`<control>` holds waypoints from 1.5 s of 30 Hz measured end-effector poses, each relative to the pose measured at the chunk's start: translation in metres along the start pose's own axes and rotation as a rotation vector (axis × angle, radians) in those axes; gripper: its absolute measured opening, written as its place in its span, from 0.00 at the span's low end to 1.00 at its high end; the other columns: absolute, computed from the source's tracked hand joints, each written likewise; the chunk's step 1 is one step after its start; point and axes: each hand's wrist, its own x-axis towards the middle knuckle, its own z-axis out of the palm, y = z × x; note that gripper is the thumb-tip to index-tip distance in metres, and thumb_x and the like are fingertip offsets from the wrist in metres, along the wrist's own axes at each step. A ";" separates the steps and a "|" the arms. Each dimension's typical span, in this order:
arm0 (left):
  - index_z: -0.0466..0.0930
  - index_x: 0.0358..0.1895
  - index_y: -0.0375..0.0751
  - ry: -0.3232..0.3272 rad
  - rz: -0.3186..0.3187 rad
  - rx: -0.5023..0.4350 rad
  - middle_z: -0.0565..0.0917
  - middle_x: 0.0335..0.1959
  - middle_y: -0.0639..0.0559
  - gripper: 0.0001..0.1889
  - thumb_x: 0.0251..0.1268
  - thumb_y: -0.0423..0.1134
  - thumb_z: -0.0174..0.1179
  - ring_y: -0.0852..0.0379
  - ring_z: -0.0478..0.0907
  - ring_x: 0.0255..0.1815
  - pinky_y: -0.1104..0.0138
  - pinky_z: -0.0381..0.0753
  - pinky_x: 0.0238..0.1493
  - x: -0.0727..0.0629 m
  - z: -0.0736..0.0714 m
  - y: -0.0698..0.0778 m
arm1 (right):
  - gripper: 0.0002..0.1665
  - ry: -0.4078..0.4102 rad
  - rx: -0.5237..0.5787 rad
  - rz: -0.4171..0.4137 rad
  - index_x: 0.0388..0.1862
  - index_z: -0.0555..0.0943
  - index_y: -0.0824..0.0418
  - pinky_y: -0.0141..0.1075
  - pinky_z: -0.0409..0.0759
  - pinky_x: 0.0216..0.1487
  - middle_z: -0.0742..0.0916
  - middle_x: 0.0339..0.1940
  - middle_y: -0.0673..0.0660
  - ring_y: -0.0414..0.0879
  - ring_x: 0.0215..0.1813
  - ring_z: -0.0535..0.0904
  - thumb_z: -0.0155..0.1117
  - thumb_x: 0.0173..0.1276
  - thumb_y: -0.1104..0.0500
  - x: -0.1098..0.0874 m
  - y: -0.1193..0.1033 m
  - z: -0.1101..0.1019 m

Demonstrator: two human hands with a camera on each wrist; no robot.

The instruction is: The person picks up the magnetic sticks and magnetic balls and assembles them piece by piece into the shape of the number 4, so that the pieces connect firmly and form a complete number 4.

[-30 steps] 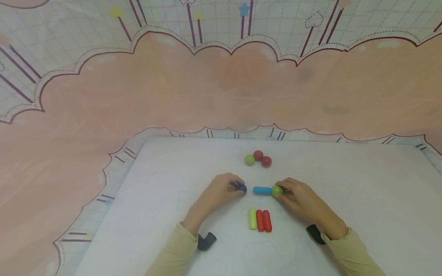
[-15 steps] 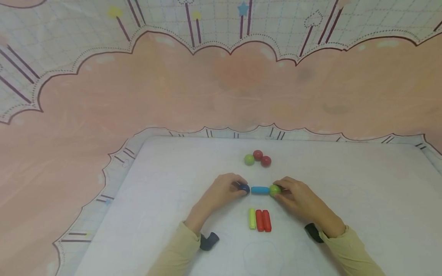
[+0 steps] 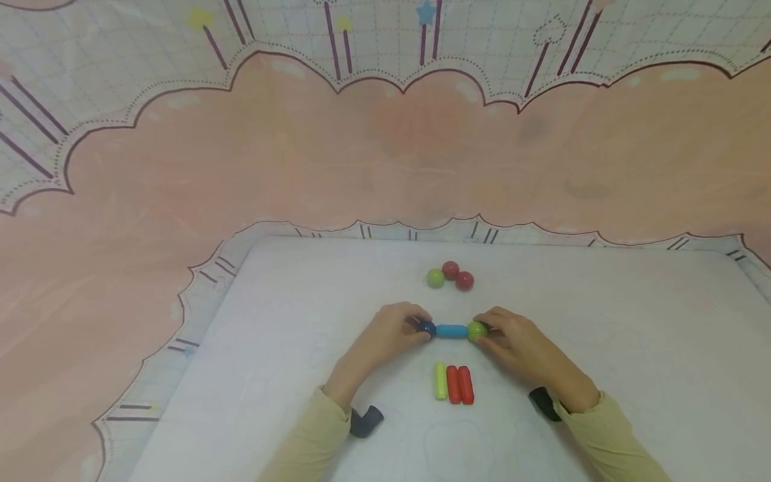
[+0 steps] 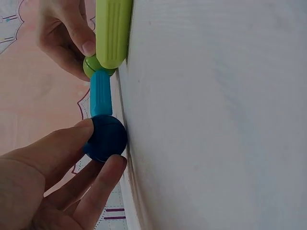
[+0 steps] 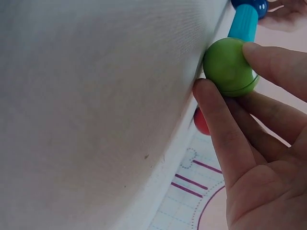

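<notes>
My left hand (image 3: pixel 393 331) pinches a dark blue ball (image 4: pixel 107 138) between thumb and fingers, just above the white table. On the other side, my right hand (image 3: pixel 515 340) pinches a green ball (image 5: pixel 228 66). A light blue rod (image 3: pixel 452 331) with grooved sides spans the space between the two balls, its ends meeting both of them. In the left wrist view a yellow-green rod (image 4: pixel 112 33) stands in front of the green ball.
Behind the hands, a loose green ball (image 3: pixel 436 278) lies beside two red balls (image 3: pixel 464 280). Nearer the front, the yellow-green rod lies next to two red rods (image 3: pixel 466 385). All rest on the white table (image 3: pixel 289 281).
My left hand has brought the dark blue ball rightward against the light blue rod. My right hand has shifted slightly left with the green ball and rod, and the gap has gone.
</notes>
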 end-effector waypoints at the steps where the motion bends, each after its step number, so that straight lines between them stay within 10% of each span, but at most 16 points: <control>1: 0.83 0.55 0.47 0.002 -0.005 0.003 0.85 0.50 0.55 0.17 0.63 0.40 0.68 0.58 0.82 0.49 0.64 0.82 0.54 0.000 0.000 0.000 | 0.20 -0.002 -0.001 0.000 0.53 0.82 0.65 0.40 0.85 0.50 0.86 0.46 0.55 0.47 0.48 0.84 0.72 0.64 0.61 0.000 0.000 0.000; 45: 0.83 0.54 0.47 0.042 -0.034 -0.015 0.86 0.49 0.53 0.16 0.63 0.39 0.68 0.55 0.82 0.50 0.61 0.82 0.54 -0.006 0.001 0.000 | 0.22 0.027 -0.090 -0.008 0.54 0.82 0.63 0.45 0.84 0.53 0.86 0.47 0.54 0.47 0.48 0.83 0.74 0.62 0.56 -0.001 -0.007 0.000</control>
